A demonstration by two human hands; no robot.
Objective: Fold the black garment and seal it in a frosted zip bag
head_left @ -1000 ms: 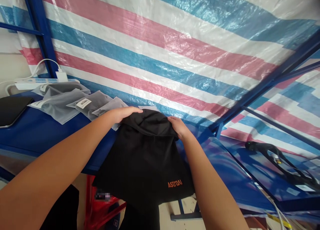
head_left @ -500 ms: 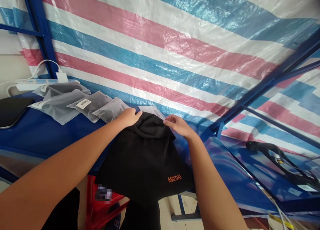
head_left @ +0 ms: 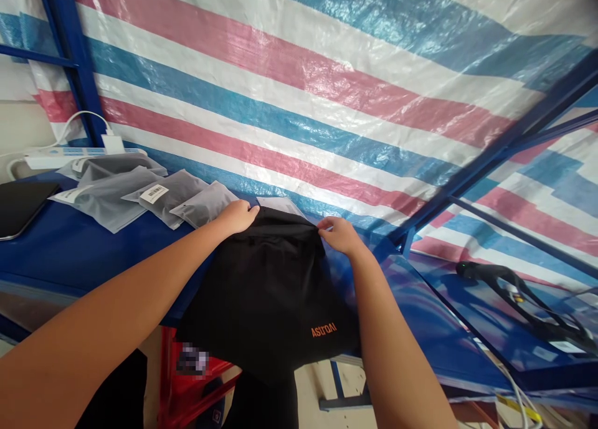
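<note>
A black garment (head_left: 271, 286) with an orange logo lies over the front edge of the blue table (head_left: 70, 248), its lower part hanging off. My left hand (head_left: 238, 216) pinches the garment's far left corner, fingers closed on the cloth. My right hand (head_left: 339, 235) grips the far right corner in the same way. Both hands hold the top edge close to the striped tarpaulin wall (head_left: 299, 86).
Several grey plastic-bagged items (head_left: 140, 189) lie on the table at the left, one with a barcode label. A white power strip (head_left: 70, 156) and a dark tablet (head_left: 18, 206) sit at far left. A black handheld scanner (head_left: 518, 298) rests on the right table. A red crate (head_left: 191, 379) stands below.
Both hands have shifted from lying on top of the folded garment to gripping its far corners, and the bunched top fold has been flattened out.
</note>
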